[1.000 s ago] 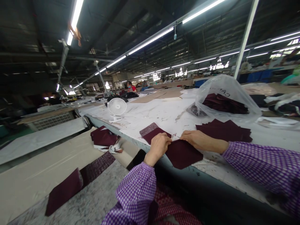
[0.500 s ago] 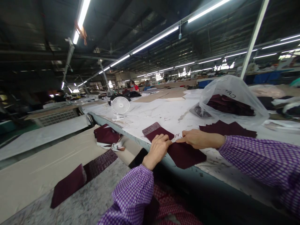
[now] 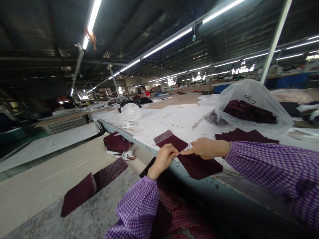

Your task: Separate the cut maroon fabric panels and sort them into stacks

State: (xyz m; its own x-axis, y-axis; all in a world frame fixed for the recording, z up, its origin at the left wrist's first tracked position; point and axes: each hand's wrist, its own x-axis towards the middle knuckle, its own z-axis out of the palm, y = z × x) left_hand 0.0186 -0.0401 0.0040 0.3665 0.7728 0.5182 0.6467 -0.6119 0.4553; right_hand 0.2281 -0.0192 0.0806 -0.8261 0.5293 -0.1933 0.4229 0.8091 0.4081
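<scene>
A dark maroon fabric piece (image 3: 199, 165) lies at the near edge of a long white worktable (image 3: 174, 121). My left hand (image 3: 163, 158) pinches its left corner with curled fingers. My right hand (image 3: 204, 147) rests on the same piece, forefinger and thumb pressed together at that corner, where a pale backing layer shows. Another maroon piece with a patterned strip (image 3: 169, 138) lies just behind my hands. A fanned stack of maroon pieces (image 3: 245, 136) sits to the right, behind my right forearm.
A clear plastic bag (image 3: 249, 106) holds more maroon pieces at the back right. A small white fan (image 3: 130, 113) stands on the table. Left and lower, a bench carries loose maroon pieces (image 3: 116, 144) and strips (image 3: 78, 194). A person in red sits far behind.
Both hands drew together at the left corner of the fabric piece; the left hand went from lying on it to pinching it. The camera has shifted slightly.
</scene>
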